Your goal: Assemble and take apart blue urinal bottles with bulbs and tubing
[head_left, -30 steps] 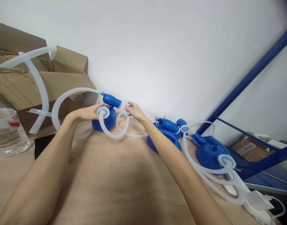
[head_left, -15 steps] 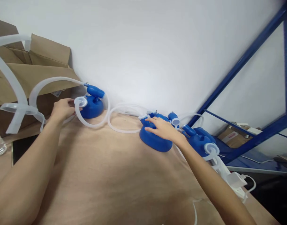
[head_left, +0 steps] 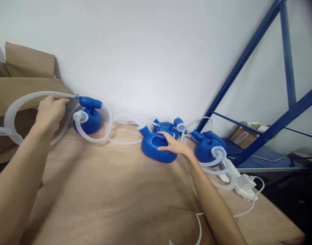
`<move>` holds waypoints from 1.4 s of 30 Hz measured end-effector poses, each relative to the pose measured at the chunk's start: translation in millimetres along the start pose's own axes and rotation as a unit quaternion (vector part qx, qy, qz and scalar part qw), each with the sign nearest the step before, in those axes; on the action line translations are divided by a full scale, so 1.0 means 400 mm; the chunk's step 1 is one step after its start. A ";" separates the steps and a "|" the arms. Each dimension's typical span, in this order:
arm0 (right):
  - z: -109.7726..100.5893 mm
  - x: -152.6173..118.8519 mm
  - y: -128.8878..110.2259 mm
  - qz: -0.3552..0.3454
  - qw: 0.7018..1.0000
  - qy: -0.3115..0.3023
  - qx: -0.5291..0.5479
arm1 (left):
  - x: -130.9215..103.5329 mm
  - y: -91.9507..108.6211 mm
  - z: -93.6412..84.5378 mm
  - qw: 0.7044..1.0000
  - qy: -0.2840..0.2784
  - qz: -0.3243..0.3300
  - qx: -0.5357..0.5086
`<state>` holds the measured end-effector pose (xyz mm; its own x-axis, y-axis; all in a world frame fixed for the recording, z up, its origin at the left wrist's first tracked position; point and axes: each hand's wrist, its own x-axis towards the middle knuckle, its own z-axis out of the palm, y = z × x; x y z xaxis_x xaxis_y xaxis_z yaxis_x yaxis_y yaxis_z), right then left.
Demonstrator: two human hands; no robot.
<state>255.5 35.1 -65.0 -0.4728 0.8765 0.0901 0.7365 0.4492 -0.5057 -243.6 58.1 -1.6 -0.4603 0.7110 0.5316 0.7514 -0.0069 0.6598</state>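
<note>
My left hand (head_left: 51,110) is beside the leftmost blue bottle (head_left: 91,121), just under a clear tube (head_left: 41,93) that runs to the blue spout piece (head_left: 89,102) on top. Its fingers are drawn together, and what is between them is hidden. At the centre, my right hand (head_left: 172,143) grips the handle side of another blue bottle (head_left: 156,149), which rests upright with its open neck tilted to the left. Close behind this bottle lies a further blue bottle (head_left: 168,127) with tubing.
More blue bottles with coiled tubes (head_left: 229,180) stand at the right, near a white power strip (head_left: 245,190). A cardboard box (head_left: 31,64) is at the left, a blue metal frame (head_left: 237,68) at the right. A white cable (head_left: 200,228) lies in front.
The view has shifted to the right. My left hand has moved off the clear cap of the left bottle, up towards the tube. My right hand stays at the centre bottle.
</note>
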 end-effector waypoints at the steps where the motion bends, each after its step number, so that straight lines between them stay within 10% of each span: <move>1: 0.002 -0.005 -0.003 -0.003 1.000 -0.002 0.004 | -0.016 0.029 0.001 1.000 0.004 0.016 0.007; 8: 0.000 -0.038 -0.034 -0.046 0.998 -0.038 -0.012 | -0.140 0.167 0.087 0.931 -0.202 0.290 0.088; 16: -0.067 -0.088 -0.096 -0.042 0.990 -0.131 0.034 | -0.249 0.175 0.183 0.813 -0.452 0.360 0.068; 22: -0.036 -0.042 0.022 0.030 0.986 0.135 -0.090 | -0.292 0.200 0.191 0.838 -0.456 0.297 0.021; 26: 0.008 -0.004 0.093 0.075 0.988 0.123 -0.058 | -0.418 0.263 0.199 0.894 -0.357 0.269 0.010; 33: 0.031 -0.008 0.059 0.061 0.987 0.112 -0.093 | -0.688 0.294 0.278 0.864 -0.344 0.364 -0.045; 42: 0.006 -0.001 0.029 0.087 0.982 0.153 0.073 | -0.541 0.229 0.307 0.834 -0.378 0.400 -0.036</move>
<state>263.1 39.7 -72.9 -0.1630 0.9586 0.2333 0.7047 0.2787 -0.6525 -17.1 -10.0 -121.3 0.6247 0.6987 0.3487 0.6319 -0.7147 0.2999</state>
